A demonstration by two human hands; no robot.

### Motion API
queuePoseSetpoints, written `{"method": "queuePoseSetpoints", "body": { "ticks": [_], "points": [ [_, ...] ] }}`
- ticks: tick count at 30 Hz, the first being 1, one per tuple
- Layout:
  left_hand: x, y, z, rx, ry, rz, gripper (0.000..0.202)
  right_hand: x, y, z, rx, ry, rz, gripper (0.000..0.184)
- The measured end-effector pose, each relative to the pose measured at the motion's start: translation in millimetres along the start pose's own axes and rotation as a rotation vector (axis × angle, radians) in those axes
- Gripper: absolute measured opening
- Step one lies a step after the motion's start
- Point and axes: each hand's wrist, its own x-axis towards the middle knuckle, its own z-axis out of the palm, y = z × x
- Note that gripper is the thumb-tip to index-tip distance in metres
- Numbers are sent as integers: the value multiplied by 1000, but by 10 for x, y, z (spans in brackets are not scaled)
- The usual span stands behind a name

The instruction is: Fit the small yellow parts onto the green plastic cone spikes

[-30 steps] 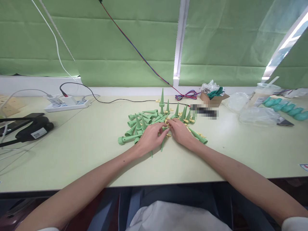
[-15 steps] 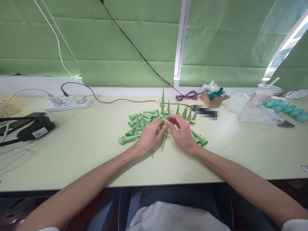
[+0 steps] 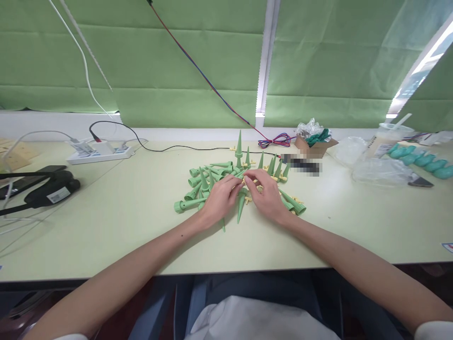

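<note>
My left hand and my right hand meet fingertip to fingertip above a heap of green plastic watering spikes. Both are closed in a pinch around a small yellow valve, which the fingers mostly cover. Just below the fingertips, a green spike points toward me, with a loose yellow valve beside it. Behind my hands one tall spike stands upright. More upright spikes with yellow valves at their bases form a row beyond my right hand.
A power strip and a black strapped device occupy the left side. Back right are a small cardboard box, a drink cup, clear plastic bags and teal twisted objects. A black cable runs along the back.
My fingertips have shifted slightly around the yellow valve, and the left fingers have straightened a little. More of the spike below them shows. The surrounding things stay put.
</note>
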Motion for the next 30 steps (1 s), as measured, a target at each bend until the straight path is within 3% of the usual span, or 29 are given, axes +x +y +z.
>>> {"method": "queuePoseSetpoints", "body": {
  "ticks": [16, 24, 30],
  "points": [
    [10, 42, -27, -74, 48, -77, 25, -15, -6, 5, 65, -45, 142, 22],
    [49, 106, -66, -271, 39, -294, 32, -25, -11, 11, 91, -50, 147, 19],
    [62, 126, -80, -300, 27, -353, 33, -19, 6, 10, 78, -45, 141, 17]
  ]
}}
